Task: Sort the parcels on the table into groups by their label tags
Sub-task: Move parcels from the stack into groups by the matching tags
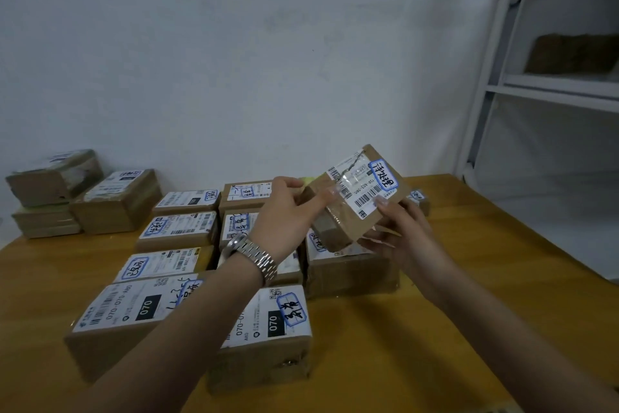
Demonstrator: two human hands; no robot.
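Many parcels (177,231) lie beneath the held parcel (360,184).

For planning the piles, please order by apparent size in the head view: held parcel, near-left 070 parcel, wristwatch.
1. near-left 070 parcel, largest, though nearness to the camera helps it.
2. held parcel.
3. wristwatch, clearly smallest.

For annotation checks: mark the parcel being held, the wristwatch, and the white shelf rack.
held parcel (363,186), head view, on its white shipping label.
wristwatch (251,253), head view, on the metal band.
shelf rack (552,89), head view, on a shelf's front edge.
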